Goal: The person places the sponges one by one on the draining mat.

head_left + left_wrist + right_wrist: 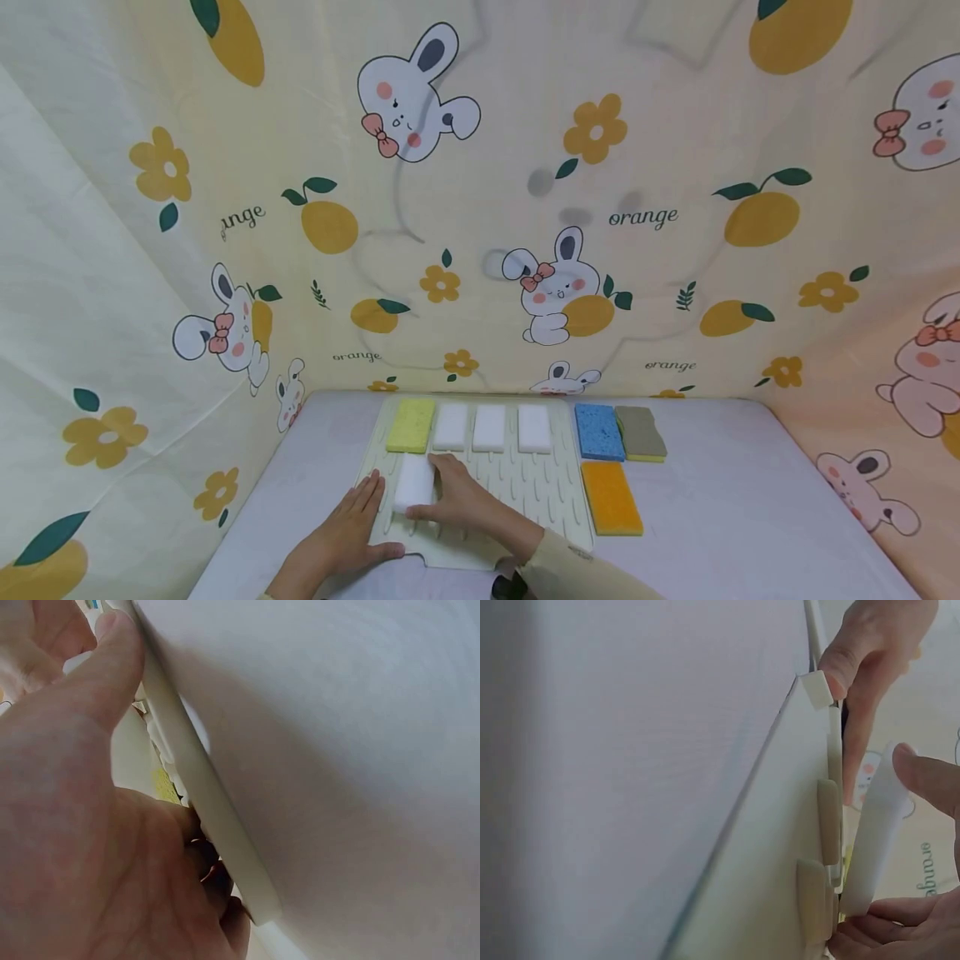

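My right hand (465, 500) pinches a white sponge block (414, 483) by its ends, between thumb and fingers. In the right wrist view that white sponge (874, 829) leans at an angle, its lower end close over the ridges of a cream ridged drying mat (540, 500). Along the mat's left side rests my left hand (341, 529), fingers straight and thumb spread at the near edge. The left wrist view has its palm (90, 847) against the mat's rim (214, 825). Behind the held block, a yellow sponge (410, 425) and three white ones (489, 428) lie in a row.
Right of the mat, a blue sponge (599, 432) and a grey-topped sponge (640, 432) lie side by side, with an orange sponge (612, 498) nearer to me. A pale cloth covers the table (720, 500). Printed curtain (480, 192) hangs behind and at both sides.
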`<state>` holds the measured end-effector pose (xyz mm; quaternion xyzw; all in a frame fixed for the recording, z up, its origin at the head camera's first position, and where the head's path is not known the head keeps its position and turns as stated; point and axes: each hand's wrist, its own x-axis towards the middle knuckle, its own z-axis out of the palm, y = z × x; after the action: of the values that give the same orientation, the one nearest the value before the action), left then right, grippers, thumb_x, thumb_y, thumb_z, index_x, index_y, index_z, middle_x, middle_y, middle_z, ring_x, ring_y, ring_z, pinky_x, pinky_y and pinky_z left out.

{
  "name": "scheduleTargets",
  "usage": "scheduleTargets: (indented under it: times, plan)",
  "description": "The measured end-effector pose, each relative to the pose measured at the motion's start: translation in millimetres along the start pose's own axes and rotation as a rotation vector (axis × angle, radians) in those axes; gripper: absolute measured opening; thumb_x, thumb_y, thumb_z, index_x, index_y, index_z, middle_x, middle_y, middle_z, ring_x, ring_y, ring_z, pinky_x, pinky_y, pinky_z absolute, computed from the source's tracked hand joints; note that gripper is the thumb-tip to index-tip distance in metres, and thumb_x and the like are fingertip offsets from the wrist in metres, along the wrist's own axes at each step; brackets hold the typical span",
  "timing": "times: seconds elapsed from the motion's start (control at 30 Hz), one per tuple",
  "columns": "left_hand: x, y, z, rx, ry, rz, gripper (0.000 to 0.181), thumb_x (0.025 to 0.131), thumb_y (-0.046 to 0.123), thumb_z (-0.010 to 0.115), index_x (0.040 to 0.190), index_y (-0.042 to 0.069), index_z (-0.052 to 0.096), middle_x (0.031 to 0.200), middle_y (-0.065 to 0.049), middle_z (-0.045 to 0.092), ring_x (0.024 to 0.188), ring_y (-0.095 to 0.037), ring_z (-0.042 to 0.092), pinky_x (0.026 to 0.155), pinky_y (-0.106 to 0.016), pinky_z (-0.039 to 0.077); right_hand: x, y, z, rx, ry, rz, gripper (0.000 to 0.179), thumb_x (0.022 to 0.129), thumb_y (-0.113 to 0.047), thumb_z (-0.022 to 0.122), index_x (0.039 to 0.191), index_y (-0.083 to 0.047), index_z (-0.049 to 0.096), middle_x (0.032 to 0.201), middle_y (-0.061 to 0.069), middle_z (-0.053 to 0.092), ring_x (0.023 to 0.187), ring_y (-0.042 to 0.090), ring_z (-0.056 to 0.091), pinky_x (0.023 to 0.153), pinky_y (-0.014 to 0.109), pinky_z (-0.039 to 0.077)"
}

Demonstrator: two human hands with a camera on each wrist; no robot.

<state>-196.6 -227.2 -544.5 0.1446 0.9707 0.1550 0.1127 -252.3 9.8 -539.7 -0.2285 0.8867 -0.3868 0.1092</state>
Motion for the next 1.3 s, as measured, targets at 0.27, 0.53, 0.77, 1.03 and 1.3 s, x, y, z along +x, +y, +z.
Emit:
scheduleTargets:
  times: [0.27, 0.53, 0.77, 1.03, 1.3]
  plan:
    - [-1.7, 3.0, -2.9, 0.004, 0.0, -0.009, 0.119, 0.09, 0.069, 0.075, 0.163, -0.011, 0.028, 0.174, -0.029, 0.021, 0.163, -0.043, 0.019, 0.132, -0.059, 0.02, 4.7, -1.1, 2.4, -0.042, 0.0, -0.005, 0.108, 0.083, -0.054, 0.092, 0.16, 0.002, 0.042, 0.159, 0.018, 0.049, 0.147, 0.034, 0.047, 0.121, 0.05, 0.044]
    - [-0.6, 1.7, -1.8, 0.003, -0.002, -0.014, 0.12, 0.089, 0.07, 0.075, 0.164, -0.011, 0.028, 0.175, -0.029, 0.021, 0.163, -0.043, 0.019, 0.132, -0.059, 0.02, 7.0, -6.6, 4.7, -0.099, 0.023, -0.011, 0.11, 0.078, -0.053, 0.096, 0.156, 0.005, 0.044, 0.153, 0.02, 0.052, 0.141, 0.033, 0.05, 0.12, 0.048, 0.046]
    - [0.5, 1.2, -1.3, 0.01, -0.01, -0.014, 0.12, 0.089, 0.071, 0.074, 0.164, -0.01, 0.028, 0.175, -0.028, 0.02, 0.163, -0.042, 0.018, 0.132, -0.059, 0.021, 6.6, -8.3, 7.1, -0.155, 0.032, -0.024, 0.114, 0.077, -0.054, 0.097, 0.159, 0.003, 0.041, 0.156, 0.019, 0.049, 0.144, 0.034, 0.048, 0.119, 0.049, 0.046]
    - [-0.8, 1.7, -1.7, -0.003, -0.006, -0.005, 0.12, 0.09, 0.07, 0.075, 0.164, -0.011, 0.027, 0.175, -0.029, 0.019, 0.163, -0.043, 0.018, 0.132, -0.059, 0.02, 5.5, -9.1, 5.5, -0.12, 0.024, -0.004, 0.119, 0.076, -0.055, 0.096, 0.162, 0.001, 0.036, 0.162, 0.02, 0.044, 0.149, 0.036, 0.043, 0.121, 0.053, 0.044]
    - [-2.4, 2.1, -2.7, -0.009, -0.002, 0.006, 0.12, 0.09, 0.069, 0.075, 0.164, -0.012, 0.026, 0.174, -0.031, 0.019, 0.163, -0.044, 0.018, 0.132, -0.06, 0.019, -3.1, -6.1, 1.6, -0.071, 0.033, 0.037, 0.113, 0.082, -0.056, 0.092, 0.164, -0.003, 0.035, 0.164, 0.022, 0.041, 0.151, 0.041, 0.04, 0.12, 0.058, 0.044]
